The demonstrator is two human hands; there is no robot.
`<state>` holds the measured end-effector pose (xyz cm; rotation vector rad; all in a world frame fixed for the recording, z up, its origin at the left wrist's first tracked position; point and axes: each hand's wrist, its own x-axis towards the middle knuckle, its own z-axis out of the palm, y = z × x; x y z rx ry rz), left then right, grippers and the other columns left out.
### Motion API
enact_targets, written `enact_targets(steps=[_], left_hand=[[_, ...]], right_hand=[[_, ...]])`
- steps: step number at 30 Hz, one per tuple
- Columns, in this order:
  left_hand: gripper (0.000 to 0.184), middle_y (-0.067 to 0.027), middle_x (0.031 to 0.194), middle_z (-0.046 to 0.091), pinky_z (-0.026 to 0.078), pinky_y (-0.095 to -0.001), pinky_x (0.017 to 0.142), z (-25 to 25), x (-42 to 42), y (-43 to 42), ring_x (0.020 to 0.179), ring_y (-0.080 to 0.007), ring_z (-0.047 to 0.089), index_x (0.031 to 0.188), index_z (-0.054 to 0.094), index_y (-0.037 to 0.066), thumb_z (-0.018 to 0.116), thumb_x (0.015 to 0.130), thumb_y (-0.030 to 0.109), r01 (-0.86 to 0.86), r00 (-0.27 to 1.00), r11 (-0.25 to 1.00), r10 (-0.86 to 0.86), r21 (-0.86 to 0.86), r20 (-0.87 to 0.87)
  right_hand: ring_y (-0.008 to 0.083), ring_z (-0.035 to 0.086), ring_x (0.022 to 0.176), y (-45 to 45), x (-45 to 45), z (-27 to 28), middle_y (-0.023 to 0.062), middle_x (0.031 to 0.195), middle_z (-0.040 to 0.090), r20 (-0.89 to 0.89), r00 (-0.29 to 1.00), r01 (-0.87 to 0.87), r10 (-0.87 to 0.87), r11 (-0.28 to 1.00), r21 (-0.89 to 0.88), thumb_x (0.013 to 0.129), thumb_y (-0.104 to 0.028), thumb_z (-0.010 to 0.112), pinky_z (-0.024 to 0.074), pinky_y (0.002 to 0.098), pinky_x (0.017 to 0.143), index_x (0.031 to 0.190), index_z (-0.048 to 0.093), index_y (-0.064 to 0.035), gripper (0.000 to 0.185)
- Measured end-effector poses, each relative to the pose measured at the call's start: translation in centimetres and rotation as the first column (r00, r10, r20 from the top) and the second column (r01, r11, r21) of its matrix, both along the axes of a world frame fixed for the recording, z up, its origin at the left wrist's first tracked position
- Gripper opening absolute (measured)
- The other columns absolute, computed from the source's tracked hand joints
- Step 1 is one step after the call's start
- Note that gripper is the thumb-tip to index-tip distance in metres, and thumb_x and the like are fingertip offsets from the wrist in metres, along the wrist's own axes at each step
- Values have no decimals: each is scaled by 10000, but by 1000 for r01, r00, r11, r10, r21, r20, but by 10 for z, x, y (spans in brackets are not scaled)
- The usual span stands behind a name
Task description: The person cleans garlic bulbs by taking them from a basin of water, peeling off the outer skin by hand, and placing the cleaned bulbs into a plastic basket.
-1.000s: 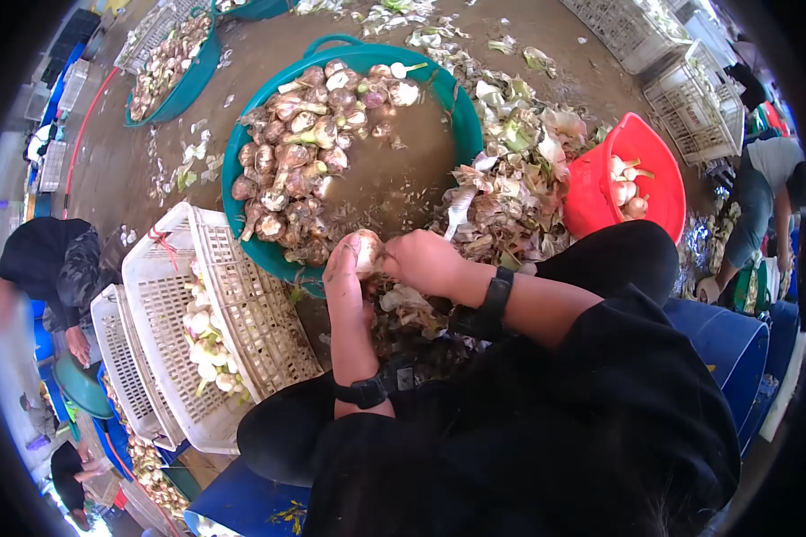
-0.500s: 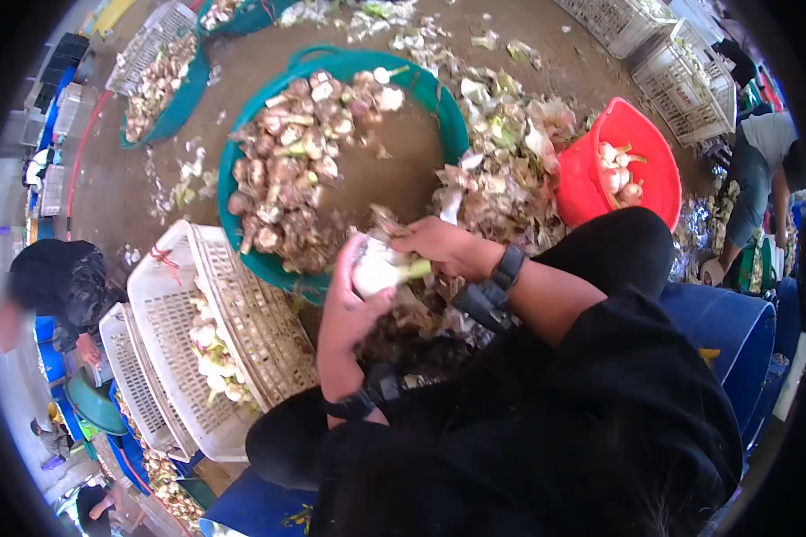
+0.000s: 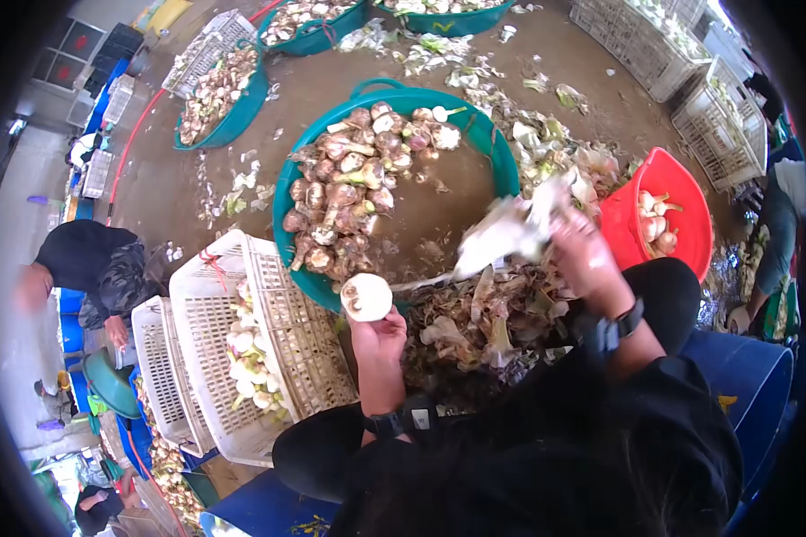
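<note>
My left hand [image 3: 381, 338] is closed round a peeled white garlic bulb [image 3: 365, 297], its cut root end facing up. The bulb is at the near rim of a green tub [image 3: 505, 161], which holds several unpeeled bulbs [image 3: 340, 183] with purplish, dirty skins. To the right, my right hand [image 3: 587, 255] grips pale garlic skin [image 3: 508, 234], smeared by motion, above a heap of peelings. Beyond that hand stands a red bucket [image 3: 613, 222] with several cleaned bulbs [image 3: 658, 224] in it.
Peelings [image 3: 484, 327] lie heaped before my legs. White crates [image 3: 206, 309] with garlic stand at my left, and a blue barrel [image 3: 739, 371] at my right. More green tubs [image 3: 228, 121] of garlic are farther back. A person [image 3: 94, 273] bends over at the left.
My hands have parted: the left keeps the garlic bulb, now turned root end up, while the right has swung away to the right with stripped skin. The view has shifted.
</note>
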<state>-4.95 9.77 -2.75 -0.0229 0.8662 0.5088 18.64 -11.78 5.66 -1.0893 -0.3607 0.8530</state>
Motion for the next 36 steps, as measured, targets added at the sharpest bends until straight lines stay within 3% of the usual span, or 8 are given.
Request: enact_targets(steps=[3,5,10,13,18,22,31,36], left_hand=[[359,27,822,590,350,-235,420,1,-7,-2,570,-121,481,1003,557,195,449,836,494,23,996,999,-19,35,-91],[321,52,784,581,302,-230,409,9,2,-5,557,-107,473,957,557,224,414,852,492,19,965,992,13,121,-260],[345,-14,773,585,331,-249,407,51,50,-42,581,-92,500,898,542,120,386,904,428,135,893,878,92,459,-440],[333,-48,651,550,356,-217,406,46,44,-49,487,-86,476,825,511,32,400,917,333,484,782,385,211,785,-586],[217,-67,704,560,431,-228,455,36,8,-8,540,-120,537,833,503,34,506,856,250,-112,834,561,502,820,-229],[635,-86,734,555,468,-224,536,96,-69,20,602,-140,519,998,508,-23,271,877,553,-634,533,422,846,648,-29],[367,-87,1067,433,446,-257,598,31,9,9,743,-152,520,1157,426,77,492,871,297,8,806,837,318,547,-499],[545,-73,1002,492,402,-253,574,16,43,-2,745,-137,519,1197,406,52,512,843,453,250,784,835,123,490,-608]], right_hand=[[190,567,933,-9,35,10,112,982,608,518,780,215,351,628,-748,831,-268,573,439,319,833,1101,527,2,384],[321,526,1043,-2,13,-8,184,1086,566,856,120,737,503,532,-416,781,-235,634,404,363,904,1154,482,28,480],[261,552,976,64,-67,-35,150,1150,539,-21,978,-203,205,938,-281,890,-434,422,444,392,837,1176,492,-8,518],[238,574,834,95,-83,-37,147,1082,544,-644,695,-467,320,882,-65,888,-558,276,485,380,723,1142,489,-7,643],[177,550,838,112,-79,-48,106,1047,537,-494,836,-374,239,907,-193,883,-445,439,478,335,709,1111,474,-12,490],[345,559,887,170,3,-128,190,975,589,439,897,224,58,797,-561,796,-295,544,438,390,781,986,553,1,352],[319,578,942,249,45,-208,183,1003,596,401,576,197,712,355,-914,844,-296,493,468,377,798,1048,564,-34,340],[373,566,758,176,-47,-100,207,808,585,672,350,-283,652,758,-588,860,-180,408,455,437,673,861,575,-15,235]])
